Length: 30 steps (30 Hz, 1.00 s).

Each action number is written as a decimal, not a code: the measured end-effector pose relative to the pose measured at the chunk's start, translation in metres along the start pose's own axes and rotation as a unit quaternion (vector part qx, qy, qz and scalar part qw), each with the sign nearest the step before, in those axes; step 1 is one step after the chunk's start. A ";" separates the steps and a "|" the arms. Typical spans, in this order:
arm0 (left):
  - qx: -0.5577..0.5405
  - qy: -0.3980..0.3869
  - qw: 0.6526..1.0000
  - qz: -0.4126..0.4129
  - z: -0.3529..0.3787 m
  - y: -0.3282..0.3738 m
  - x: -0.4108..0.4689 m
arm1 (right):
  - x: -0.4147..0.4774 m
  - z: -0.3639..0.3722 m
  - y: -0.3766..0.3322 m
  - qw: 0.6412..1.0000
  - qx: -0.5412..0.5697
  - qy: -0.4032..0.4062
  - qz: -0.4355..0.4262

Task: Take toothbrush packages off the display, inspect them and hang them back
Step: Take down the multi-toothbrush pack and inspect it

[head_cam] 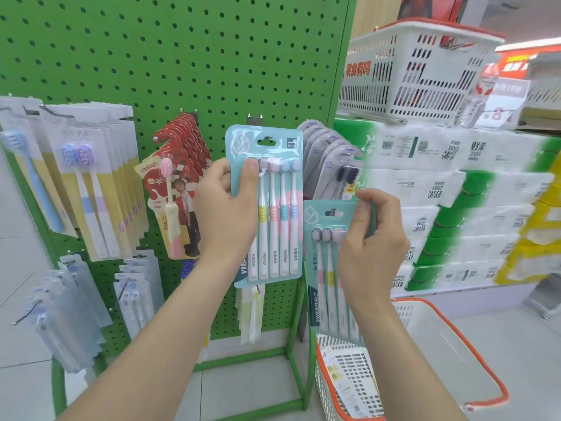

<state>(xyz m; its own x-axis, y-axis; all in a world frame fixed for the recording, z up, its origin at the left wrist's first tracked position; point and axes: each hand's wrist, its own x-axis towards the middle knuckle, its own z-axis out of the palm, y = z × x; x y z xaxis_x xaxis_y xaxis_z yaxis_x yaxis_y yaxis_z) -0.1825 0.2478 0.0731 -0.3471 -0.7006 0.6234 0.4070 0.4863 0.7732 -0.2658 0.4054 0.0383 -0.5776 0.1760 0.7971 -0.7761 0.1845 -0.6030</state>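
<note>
A teal toothbrush package (277,208) with several pastel brushes hangs with its slot over a metal hook (268,137) on the green pegboard (182,56). My left hand (226,208) grips its left edge, thumb across the front. My right hand (372,241) pinches the top right corner of a second teal toothbrush package (326,268), held upright lower and to the right, off the display. Its lower part is hidden behind my right wrist.
Red packages (179,192), yellow-white packages (100,177) and grey packages (331,159) hang on neighbouring hooks. Clear packs (66,314) hang lower left. A white basket with an orange rim (498,387) stands on the floor at the right. Stacked tissue packs (455,208) and a white crate (419,68) stand at the right.
</note>
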 end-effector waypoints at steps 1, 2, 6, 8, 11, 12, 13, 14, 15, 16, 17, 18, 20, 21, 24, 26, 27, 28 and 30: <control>0.008 -0.005 1.000 -0.001 0.000 -0.003 0.002 | -0.001 0.000 -0.001 1.000 -0.003 0.002 -0.003; 0.019 -0.008 1.000 -0.001 0.000 -0.005 0.004 | -0.001 0.000 -0.001 1.000 -0.006 0.002 -0.006; 0.074 -0.014 0.997 0.006 -0.002 -0.014 0.009 | -0.001 0.000 0.000 1.000 -0.016 0.008 -0.007; 0.096 -0.024 0.995 0.011 -0.005 -0.018 0.008 | -0.001 -0.002 -0.002 1.000 -0.009 0.014 -0.001; 0.126 -0.036 0.991 0.036 -0.008 -0.022 0.002 | -0.005 -0.005 -0.006 0.997 0.056 -0.021 0.039; 0.135 -0.036 0.989 0.044 -0.008 -0.022 -0.002 | -0.006 -0.005 -0.007 0.994 0.083 -0.042 0.062; 0.142 -0.032 0.988 0.053 -0.010 -0.023 -0.007 | -0.007 -0.006 -0.007 0.988 0.105 -0.064 0.089; 0.147 -0.023 0.987 0.064 -0.012 -0.025 -0.012 | -0.008 -0.006 -0.008 0.982 0.122 -0.086 0.114; 0.151 -0.013 0.986 0.074 -0.015 -0.028 -0.018 | -0.009 -0.007 -0.009 0.974 0.139 -0.110 0.138; 0.153 -0.009 0.985 0.081 -0.017 -0.030 -0.023 | -0.010 -0.008 -0.011 0.965 0.157 -0.133 0.164; 0.160 -0.010 0.983 0.086 -0.019 -0.032 -0.028 | -0.011 -0.009 -0.013 0.953 0.175 -0.153 0.192; 0.183 -0.004 0.979 0.096 -0.022 -0.034 -0.033 | -0.012 -0.010 -0.015 0.941 0.192 -0.171 0.219; 0.253 0.022 0.959 0.129 -0.027 -0.035 -0.041 | -0.015 -0.011 -0.018 0.922 0.215 -0.197 0.253; 0.269 0.027 0.952 0.143 -0.029 -0.033 -0.044 | -0.016 -0.011 -0.019 0.918 0.219 -0.204 0.260; 0.215 -0.022 0.969 0.116 -0.034 -0.025 -0.050 | -0.017 -0.012 -0.022 0.911 0.230 -0.205 0.274; 0.163 -0.068 0.983 0.054 -0.037 -0.022 -0.054 | -0.016 -0.012 -0.025 0.908 0.234 -0.197 0.285; 0.147 -0.088 0.985 0.017 -0.038 -0.023 -0.056 | -0.016 -0.011 -0.025 0.906 0.237 -0.193 0.293; 0.129 -0.108 0.985 -0.025 -0.038 -0.025 -0.058 | -0.017 -0.010 -0.026 0.902 0.242 -0.189 0.302; 0.083 -0.147 0.978 -0.126 -0.036 -0.027 -0.060 | -0.018 -0.009 -0.027 0.891 0.261 -0.186 0.322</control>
<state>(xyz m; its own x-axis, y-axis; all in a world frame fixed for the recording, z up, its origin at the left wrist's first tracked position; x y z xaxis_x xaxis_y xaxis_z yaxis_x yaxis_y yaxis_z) -0.1420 0.2578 0.0100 -0.6563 -0.6404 0.3989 0.1432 0.4133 0.8993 -0.2322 0.4055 0.0402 -0.9145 -0.2679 0.3033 -0.2087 -0.3300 -0.9206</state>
